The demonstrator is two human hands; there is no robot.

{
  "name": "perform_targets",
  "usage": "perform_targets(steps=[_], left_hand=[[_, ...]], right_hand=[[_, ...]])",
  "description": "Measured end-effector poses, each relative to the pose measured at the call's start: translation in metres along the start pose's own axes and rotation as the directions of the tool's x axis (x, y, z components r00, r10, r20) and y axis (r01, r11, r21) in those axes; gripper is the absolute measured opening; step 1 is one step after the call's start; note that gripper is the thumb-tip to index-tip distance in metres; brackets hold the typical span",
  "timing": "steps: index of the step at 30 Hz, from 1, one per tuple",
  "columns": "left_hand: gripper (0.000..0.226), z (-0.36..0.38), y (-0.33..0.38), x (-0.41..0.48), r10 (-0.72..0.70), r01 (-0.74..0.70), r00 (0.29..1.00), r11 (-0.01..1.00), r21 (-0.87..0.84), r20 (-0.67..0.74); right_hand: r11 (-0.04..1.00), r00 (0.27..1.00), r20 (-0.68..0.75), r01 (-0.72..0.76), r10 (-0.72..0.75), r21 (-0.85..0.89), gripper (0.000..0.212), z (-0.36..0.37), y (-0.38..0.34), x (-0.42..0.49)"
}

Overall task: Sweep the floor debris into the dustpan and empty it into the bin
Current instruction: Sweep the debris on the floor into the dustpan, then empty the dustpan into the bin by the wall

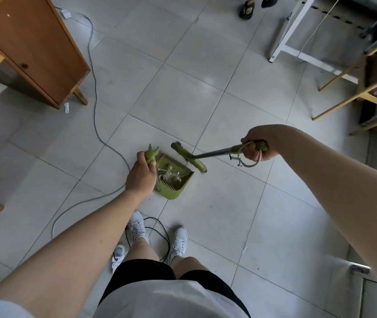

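Observation:
A green dustpan stands on the grey tiled floor in front of my feet, with crumpled clear wrappers lying inside it. My left hand grips the green top of the dustpan's upright handle. My right hand is closed around the green grip of a broom with a metal shaft. The green broom head rests on the floor right at the dustpan's open far edge. No bin is in view.
A grey cable runs across the floor on the left, and a black cable loops by my white shoes. A wooden cabinet stands at the upper left. Chairs and a white table frame stand at the upper right. Another person's sandalled feet show at the top.

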State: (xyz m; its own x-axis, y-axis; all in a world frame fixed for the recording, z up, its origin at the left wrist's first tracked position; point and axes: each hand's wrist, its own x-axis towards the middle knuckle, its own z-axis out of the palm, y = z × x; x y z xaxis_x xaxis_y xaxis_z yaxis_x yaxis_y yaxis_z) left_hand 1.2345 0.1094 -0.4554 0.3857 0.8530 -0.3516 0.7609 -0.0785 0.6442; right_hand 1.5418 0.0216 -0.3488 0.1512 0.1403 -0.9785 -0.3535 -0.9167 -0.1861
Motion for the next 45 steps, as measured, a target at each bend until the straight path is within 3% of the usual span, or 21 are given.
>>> perform_targets(steps=[8,13,16,19,24,33,45], left_hand=[[0.020,-0.028,0.011,0.005,0.051,-0.056,0.997,0.995,-0.080,-0.061],[0.022,-0.050,0.013,0.009,0.127,-0.134,0.987,0.989,-0.069,-0.098],[0.022,-0.061,0.013,0.009,0.145,-0.153,0.982,0.986,-0.063,-0.125],[0.024,-0.073,0.011,0.007,0.159,-0.168,0.978,0.984,-0.056,-0.137],[0.023,-0.101,0.000,0.003,0.147,-0.158,0.973,0.986,-0.051,-0.177],[0.021,-0.175,-0.047,0.015,0.042,-0.080,0.948,0.991,-0.108,-0.317],[0.035,-0.278,-0.141,0.016,-0.043,0.005,0.922,0.995,-0.100,-0.384]], right_hand=[[0.997,0.996,0.071,0.057,-0.060,0.057,0.022,0.028,-0.007,-0.006],[0.986,0.983,0.133,0.139,-0.126,-0.088,0.010,0.055,-0.028,-0.027],[0.991,0.982,0.144,0.129,-0.122,-0.043,0.005,0.067,-0.041,-0.037],[0.994,0.986,0.132,0.110,-0.107,-0.021,0.008,0.081,-0.050,-0.044],[0.982,0.984,0.128,0.139,-0.123,-0.126,0.014,0.117,-0.073,-0.055],[0.954,0.970,0.183,0.201,-0.161,-0.224,0.016,0.218,-0.133,-0.082],[0.776,0.922,0.347,0.344,-0.173,-0.528,0.028,0.410,-0.184,-0.101]])
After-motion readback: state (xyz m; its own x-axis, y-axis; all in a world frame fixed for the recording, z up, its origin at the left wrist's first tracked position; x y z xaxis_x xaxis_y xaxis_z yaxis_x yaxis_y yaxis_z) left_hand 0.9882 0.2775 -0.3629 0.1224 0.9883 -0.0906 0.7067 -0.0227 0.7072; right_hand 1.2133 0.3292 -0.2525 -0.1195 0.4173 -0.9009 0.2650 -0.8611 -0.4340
